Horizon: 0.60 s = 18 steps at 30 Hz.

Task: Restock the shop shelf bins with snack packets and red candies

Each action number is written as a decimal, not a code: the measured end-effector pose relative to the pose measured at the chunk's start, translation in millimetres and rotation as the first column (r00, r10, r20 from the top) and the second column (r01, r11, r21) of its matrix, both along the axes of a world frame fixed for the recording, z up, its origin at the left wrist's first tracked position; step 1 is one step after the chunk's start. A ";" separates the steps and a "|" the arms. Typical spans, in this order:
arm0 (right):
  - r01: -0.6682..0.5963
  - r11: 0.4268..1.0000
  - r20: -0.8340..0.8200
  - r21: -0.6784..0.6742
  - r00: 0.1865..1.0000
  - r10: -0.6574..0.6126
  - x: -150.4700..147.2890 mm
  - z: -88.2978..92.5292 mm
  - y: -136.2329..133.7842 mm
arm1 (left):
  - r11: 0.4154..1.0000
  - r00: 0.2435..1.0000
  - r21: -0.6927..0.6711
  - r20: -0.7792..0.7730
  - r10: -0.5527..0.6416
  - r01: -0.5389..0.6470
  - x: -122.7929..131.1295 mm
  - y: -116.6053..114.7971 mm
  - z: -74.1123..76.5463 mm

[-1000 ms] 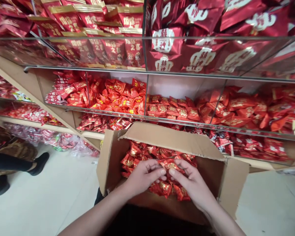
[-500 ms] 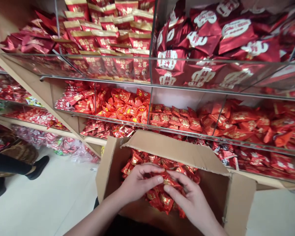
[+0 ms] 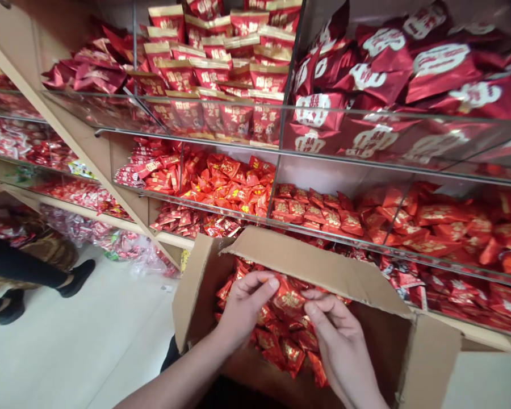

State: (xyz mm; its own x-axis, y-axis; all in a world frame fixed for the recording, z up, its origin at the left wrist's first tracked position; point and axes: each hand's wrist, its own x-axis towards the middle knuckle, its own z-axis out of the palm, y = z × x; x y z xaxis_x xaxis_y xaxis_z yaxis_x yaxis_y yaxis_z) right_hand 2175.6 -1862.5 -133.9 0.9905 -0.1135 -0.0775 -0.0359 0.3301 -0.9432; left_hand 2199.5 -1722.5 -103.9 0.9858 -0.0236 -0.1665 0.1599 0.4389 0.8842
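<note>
Between my two hands is a red candy packet (image 3: 288,297) with gold printing, raised over an open cardboard box (image 3: 319,264). My left hand (image 3: 247,301) pinches its left end between thumb and fingers. At the packet's right end my right hand (image 3: 338,332) is closed, thumb against fingers. Below them, many similar red and gold packets (image 3: 276,346) lie heaped in the box. Part of the heap is hidden behind my hands.
Shelves with clear fronts hold gold-topped red packets (image 3: 221,74), dark red bags (image 3: 375,74) and small red packets (image 3: 234,179). At the left, a person's leg and black shoe (image 3: 77,278) stand on the pale floor (image 3: 111,324) near plastic bags of candy (image 3: 111,238).
Both hands have spread slightly apart, and the packet between them now shows its flat printed face. The view has shifted, so the shelves sit further right.
</note>
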 end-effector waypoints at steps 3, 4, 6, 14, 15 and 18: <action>0.074 0.995 0.021 0.070 0.997 -0.075 1.3 8.4 5.2 | 0.975 0.999 -0.219 -0.021 0.040 -0.043 -2.0 -6.2 5.1; 0.086 0.992 0.023 0.091 0.996 -0.088 1.8 10.1 6.8 | 0.961 0.999 -0.272 -0.031 0.043 -0.050 -2.1 -8.0 6.4; 0.096 0.990 0.047 0.107 0.994 -0.102 2.8 10.7 9.0 | 0.942 0.999 -0.334 -0.031 0.019 -0.029 -1.3 -10.0 7.4; 0.314 0.814 0.572 -0.488 0.820 0.026 8.9 4.9 -3.4 | 0.939 0.967 -0.326 -0.184 -0.174 0.107 1.4 -2.5 8.5; 0.369 0.747 0.637 -0.553 0.765 0.094 8.6 6.8 -5.5 | 0.925 0.960 -0.357 -0.187 -0.206 0.129 0.7 -1.3 10.7; 0.408 0.604 0.671 -0.685 0.677 0.303 4.4 12.6 -8.1 | 0.916 0.972 -0.378 -0.135 -0.194 0.131 -1.0 0.8 16.8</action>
